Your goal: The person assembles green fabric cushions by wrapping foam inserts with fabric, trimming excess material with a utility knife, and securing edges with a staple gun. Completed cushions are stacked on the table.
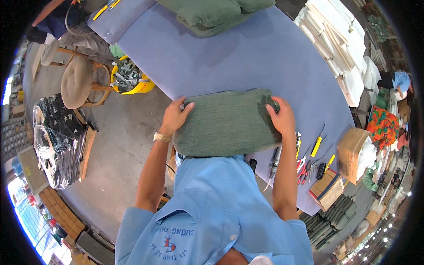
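Note:
A dark green fabric cushion (227, 123) lies flat in front of my body, its near edge against my blue shirt and its far part over the blue-grey table. At its left far corner my left hand (177, 116) grips the edge, thumb on top and fingers curled over the side. My right hand (282, 115) holds the opposite corner the same way, thumb on the top face. Both hands' fingertips are partly hidden behind the cushion's edges. More green cushions (212, 17) lie at the table's far end.
Right of me on the blue-grey table (212, 62) lie a yellow-handled screwdriver (316, 146), red-handled pliers (302, 176) and a power driver (275, 161). White foam sheets (331, 39) are stacked beyond the right edge. At left stand a yellow bucket (143, 86) of strips and a round stool (77, 82).

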Available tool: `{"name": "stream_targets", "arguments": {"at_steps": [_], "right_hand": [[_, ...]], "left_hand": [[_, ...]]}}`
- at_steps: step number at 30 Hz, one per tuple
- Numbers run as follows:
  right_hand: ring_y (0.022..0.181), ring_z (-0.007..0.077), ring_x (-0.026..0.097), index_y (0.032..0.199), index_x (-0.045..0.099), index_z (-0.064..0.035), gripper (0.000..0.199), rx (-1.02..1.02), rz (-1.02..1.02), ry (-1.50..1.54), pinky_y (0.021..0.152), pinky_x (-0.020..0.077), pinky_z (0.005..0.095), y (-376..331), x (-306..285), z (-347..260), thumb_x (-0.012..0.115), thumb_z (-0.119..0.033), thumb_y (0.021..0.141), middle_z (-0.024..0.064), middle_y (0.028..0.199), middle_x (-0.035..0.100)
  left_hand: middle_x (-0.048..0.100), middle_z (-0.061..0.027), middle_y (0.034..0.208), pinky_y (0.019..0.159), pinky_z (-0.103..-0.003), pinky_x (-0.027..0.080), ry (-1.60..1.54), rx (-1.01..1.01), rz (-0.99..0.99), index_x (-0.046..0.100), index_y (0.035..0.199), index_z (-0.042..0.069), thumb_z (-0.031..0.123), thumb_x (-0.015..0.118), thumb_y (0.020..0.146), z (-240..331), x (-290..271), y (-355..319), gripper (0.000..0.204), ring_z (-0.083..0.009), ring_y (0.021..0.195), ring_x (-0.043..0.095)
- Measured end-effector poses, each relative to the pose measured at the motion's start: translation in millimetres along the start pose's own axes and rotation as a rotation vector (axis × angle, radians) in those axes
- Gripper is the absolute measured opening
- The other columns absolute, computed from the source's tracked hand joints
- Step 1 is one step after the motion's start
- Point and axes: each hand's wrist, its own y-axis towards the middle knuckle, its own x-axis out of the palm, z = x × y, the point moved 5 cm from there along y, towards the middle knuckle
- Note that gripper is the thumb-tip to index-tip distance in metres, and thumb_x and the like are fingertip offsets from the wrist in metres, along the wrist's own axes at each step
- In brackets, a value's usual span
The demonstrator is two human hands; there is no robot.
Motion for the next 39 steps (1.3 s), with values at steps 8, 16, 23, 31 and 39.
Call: {"name": "stream_targets", "arguments": {"at_steps": [8, 16, 23, 31, 39], "right_hand": [[0.119, 0.0390, 0.061, 0.124, 0.066, -0.0078, 0.044, -0.349, -0.512, -0.208, 0.099, 0.0476, 0.0513, 70.4, 98.6, -64.4, 0.069, -0.040, 0.094, 0.0173, 0.122, 0.069], [0.103, 0.0388, 0.065, 0.108, 0.068, -0.0074, 0.032, -0.305, -0.509, -0.119, 0.089, 0.0500, 0.0514, 69.9, 119.3, -100.4, 0.063, -0.038, 0.099, 0.0163, 0.105, 0.071], [0.083, 0.0392, 0.067, 0.097, 0.067, -0.0075, 0.042, -0.465, -0.367, -0.150, 0.072, 0.0533, 0.0484, 89.9, 105.8, -100.2, 0.058, -0.048, 0.101, 0.0153, 0.088, 0.070], [0.072, 0.0394, 0.069, 0.086, 0.072, -0.0090, 0.052, -0.420, -0.447, -0.352, 0.064, 0.0529, 0.0522, 120.8, 133.6, -98.0, 0.052, -0.054, 0.103, 0.0160, 0.075, 0.071], [0.074, 0.0397, 0.070, 0.089, 0.075, -0.0109, 0.053, -0.387, -0.521, -0.399, 0.067, 0.0547, 0.0521, 119.7, 168.1, -74.9, 0.048, -0.053, 0.105, 0.0144, 0.078, 0.074]], "left_hand": [[0.071, -0.0107, 0.098, 0.089, -0.035, 0.053, -0.376, 0.099, -0.037, 0.050, 0.150, 0.002, 0.041, 0.078, 0.091, 61.1, 20.7, 43.9, 0.076, -0.0253, 0.086, 0.067], [0.071, -0.0139, 0.103, 0.076, -0.037, 0.053, 0.145, 0.220, -0.202, 0.073, 0.118, 0.004, 0.031, 0.075, 0.094, 51.5, 41.1, 36.6, 0.037, -0.0281, 0.083, 0.067], [0.070, -0.0201, 0.087, 0.066, -0.044, 0.050, 0.004, 0.156, -0.135, 0.074, 0.095, 0.002, 0.035, 0.067, 0.099, 67.4, 44.6, 53.8, 0.034, -0.0357, 0.070, 0.066], [0.071, -0.0221, 0.081, 0.072, -0.051, 0.056, 0.204, 0.252, -0.240, 0.075, 0.095, 0.004, 0.041, 0.057, 0.103, 66.5, 56.5, 87.5, 0.042, -0.0424, 0.078, 0.070], [0.071, -0.0214, 0.080, 0.068, -0.050, 0.055, 0.283, 0.243, -0.268, 0.074, 0.093, 0.005, 0.039, 0.057, 0.104, 53.6, 74.8, 90.6, 0.039, -0.0421, 0.073, 0.069]]}}
